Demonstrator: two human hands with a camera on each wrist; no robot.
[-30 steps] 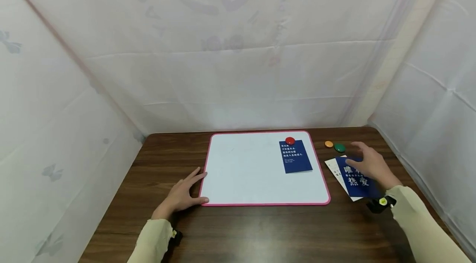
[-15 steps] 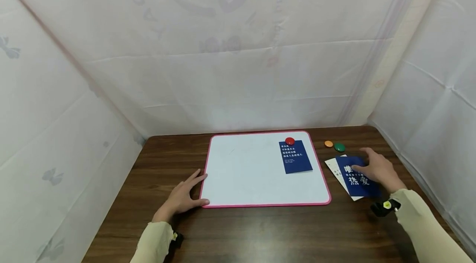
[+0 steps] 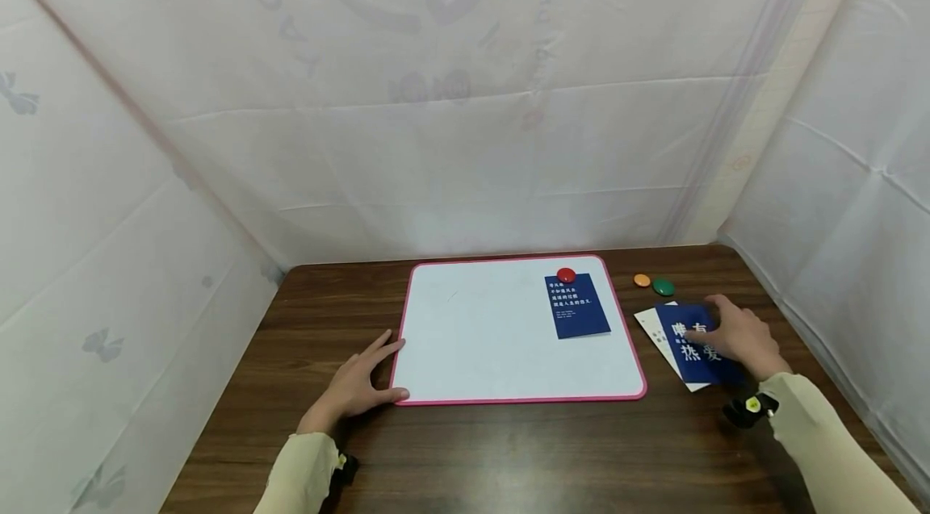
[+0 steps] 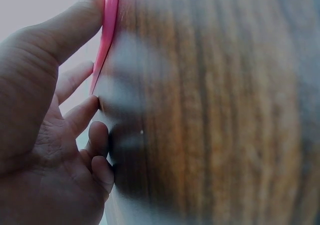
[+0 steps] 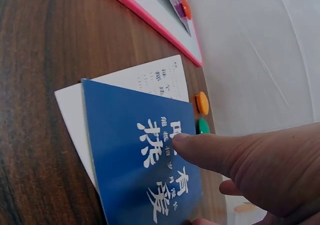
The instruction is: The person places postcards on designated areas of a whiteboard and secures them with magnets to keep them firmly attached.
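On the table (image 3: 508,449), right fingers (image 5: 200,147) press the blue card (image 5: 135,155); wrist view only.

The light is soft and even, coming through the white fabric walls (image 3: 465,135), and shadows are weak. The head view is sharp, with lines bending at 3 and 9 o'clock. The left wrist view is dim and blurred; pale glare patches lie on the dark brown wooden table (image 4: 210,110).
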